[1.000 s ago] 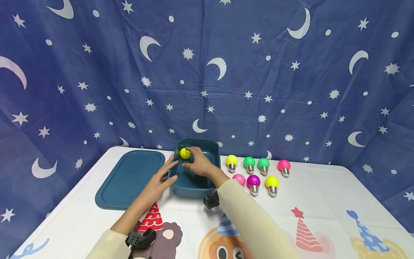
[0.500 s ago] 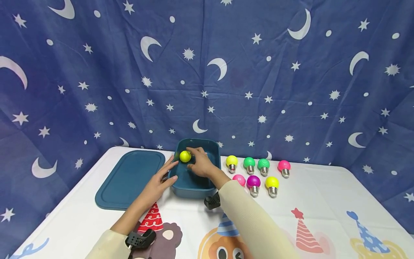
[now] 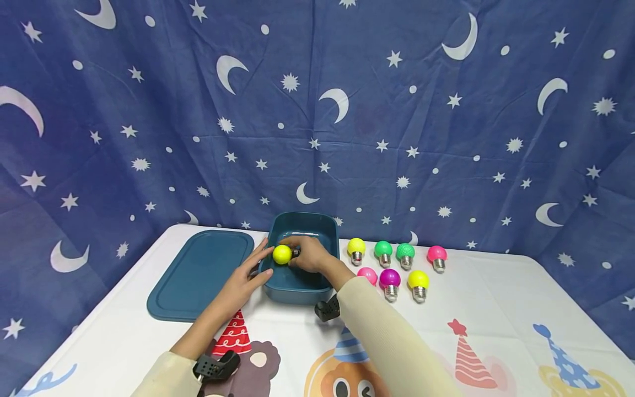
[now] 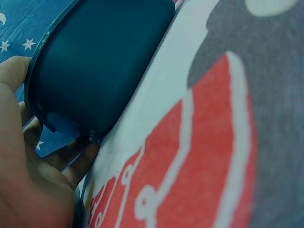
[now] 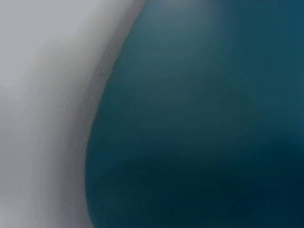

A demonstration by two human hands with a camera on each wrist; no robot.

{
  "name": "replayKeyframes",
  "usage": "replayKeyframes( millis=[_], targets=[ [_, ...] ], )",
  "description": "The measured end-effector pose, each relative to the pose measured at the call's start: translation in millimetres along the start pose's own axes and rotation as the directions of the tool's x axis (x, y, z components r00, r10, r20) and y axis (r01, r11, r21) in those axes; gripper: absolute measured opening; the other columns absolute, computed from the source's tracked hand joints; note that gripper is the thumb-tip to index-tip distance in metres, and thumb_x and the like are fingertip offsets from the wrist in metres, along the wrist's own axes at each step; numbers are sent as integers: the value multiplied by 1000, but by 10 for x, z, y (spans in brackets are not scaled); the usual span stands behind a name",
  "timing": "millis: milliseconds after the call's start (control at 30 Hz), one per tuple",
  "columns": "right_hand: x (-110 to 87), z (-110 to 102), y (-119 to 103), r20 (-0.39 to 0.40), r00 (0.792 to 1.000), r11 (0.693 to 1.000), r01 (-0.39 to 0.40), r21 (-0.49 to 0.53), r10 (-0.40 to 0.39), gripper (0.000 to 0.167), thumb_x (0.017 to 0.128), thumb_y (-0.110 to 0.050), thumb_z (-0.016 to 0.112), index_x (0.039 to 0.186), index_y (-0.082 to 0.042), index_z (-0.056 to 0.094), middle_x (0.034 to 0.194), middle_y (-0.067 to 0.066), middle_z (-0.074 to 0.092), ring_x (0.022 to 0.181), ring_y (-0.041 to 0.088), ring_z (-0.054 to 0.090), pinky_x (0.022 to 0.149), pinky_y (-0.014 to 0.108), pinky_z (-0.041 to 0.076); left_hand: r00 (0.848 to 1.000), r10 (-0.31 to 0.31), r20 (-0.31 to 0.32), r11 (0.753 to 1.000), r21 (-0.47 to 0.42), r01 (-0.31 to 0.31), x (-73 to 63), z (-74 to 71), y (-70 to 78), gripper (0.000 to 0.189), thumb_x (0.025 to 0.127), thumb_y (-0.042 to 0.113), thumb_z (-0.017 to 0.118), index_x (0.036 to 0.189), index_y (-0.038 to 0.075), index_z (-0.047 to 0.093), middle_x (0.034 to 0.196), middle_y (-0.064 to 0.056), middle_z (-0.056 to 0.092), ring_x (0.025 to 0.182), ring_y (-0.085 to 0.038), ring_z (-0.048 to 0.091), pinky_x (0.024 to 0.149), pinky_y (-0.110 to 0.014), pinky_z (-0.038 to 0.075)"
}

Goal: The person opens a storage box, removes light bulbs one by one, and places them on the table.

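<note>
My right hand (image 3: 308,255) reaches into a dark teal box (image 3: 297,296) and grips a yellow light bulb (image 3: 282,255) by its dark-looking base. The bulb lies sideways near the left wall, its globe toward the left. Fingertips of that hand are partly hidden behind its back. My left hand (image 3: 243,284) touches the box's left side with extended, spread fingers, its thumb at the near-left corner. From the left wrist, the box (image 4: 99,61) fills the upper left, with the hand (image 4: 40,175) against its edge. The right wrist view holds only a blurred teal surface (image 5: 190,109).
A flat teal lid (image 3: 200,275) lies left of the box. To the right stand two rows of bulbs, including a green bulb (image 3: 383,251), a purple bulb (image 3: 389,280) and a yellow bulb (image 3: 419,282). A starry blue curtain (image 3: 317,110) hangs behind the white tabletop.
The yellow bulb has moved toward the near side of the box, from upright-looking to lying sideways, with my right hand following. My left hand stays on the box's left side.
</note>
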State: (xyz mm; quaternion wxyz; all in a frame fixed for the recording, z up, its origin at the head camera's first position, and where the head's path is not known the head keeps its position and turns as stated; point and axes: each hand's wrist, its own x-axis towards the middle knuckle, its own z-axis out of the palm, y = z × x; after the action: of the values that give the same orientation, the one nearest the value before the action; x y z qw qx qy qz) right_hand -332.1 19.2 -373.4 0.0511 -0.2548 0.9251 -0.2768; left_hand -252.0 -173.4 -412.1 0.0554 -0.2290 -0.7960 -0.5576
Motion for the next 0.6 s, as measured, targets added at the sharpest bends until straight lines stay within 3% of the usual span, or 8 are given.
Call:
replayKeyframes(
  millis=[300,600],
  targets=[
    [-13,-27,-21,102,995,997,-12,73,5,55,84,-19,76,135,-28,56,125,8,60,115,26,54,96,45,44,1000,7,12,1000,-7,-7,1,-2,33,53,98,17,54,147,7,37,159,-9,13,142,-38,13,107,-59,21],
    [-19,-48,-46,109,994,998,6,56,-12,48,80,-28,79,122,-17,62,117,2,63,103,17,57,91,36,46,1000,-12,4,1000,-1,12,3,10,2,51,98,16,54,147,9,39,159,-7,14,143,-36,13,108,-56,21]
  ],
)
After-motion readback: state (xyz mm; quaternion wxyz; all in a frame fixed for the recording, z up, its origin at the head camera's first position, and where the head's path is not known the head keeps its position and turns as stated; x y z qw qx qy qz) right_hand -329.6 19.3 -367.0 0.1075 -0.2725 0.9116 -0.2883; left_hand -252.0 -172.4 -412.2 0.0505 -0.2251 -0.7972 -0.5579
